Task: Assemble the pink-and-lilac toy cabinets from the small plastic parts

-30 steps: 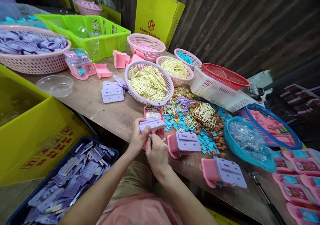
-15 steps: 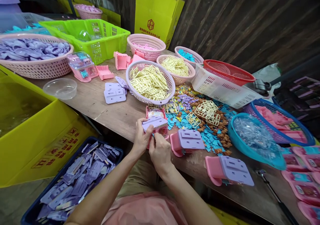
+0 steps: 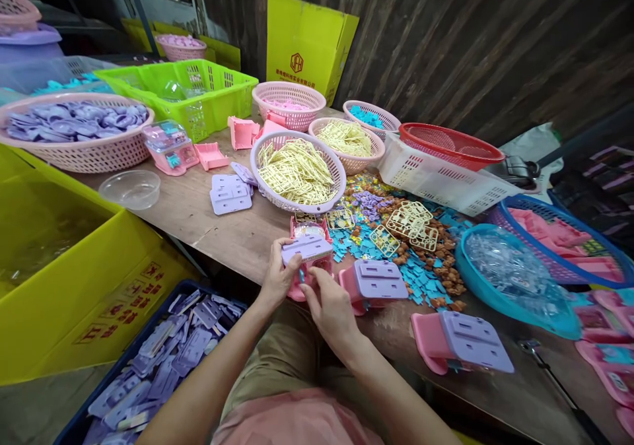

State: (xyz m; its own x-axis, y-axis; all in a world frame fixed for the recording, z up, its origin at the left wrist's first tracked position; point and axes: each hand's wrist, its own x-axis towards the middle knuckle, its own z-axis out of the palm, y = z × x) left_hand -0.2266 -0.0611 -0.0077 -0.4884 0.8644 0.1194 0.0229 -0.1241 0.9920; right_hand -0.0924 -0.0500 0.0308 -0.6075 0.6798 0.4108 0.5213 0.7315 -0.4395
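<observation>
At the near edge of the wooden table I hold a pink toy housing with a purple panel on top. My left hand grips its left side. My right hand pinches a small blue piece at its front, just under the purple panel. Right of my hands lie two more pink housings with purple panels, one close by and one further right. A pile of small blue, brown and purple parts is spread behind them.
Pink baskets of cream frames stand mid-table, loose purple panels to their left. A blue crate of purple panels sits by my left knee, a yellow box beside it. A blue basket of clear parts is at the right.
My hands and the toy housing stay at the table edge; my right hand has shifted slightly lower at the front. The view has tilted up a little.
</observation>
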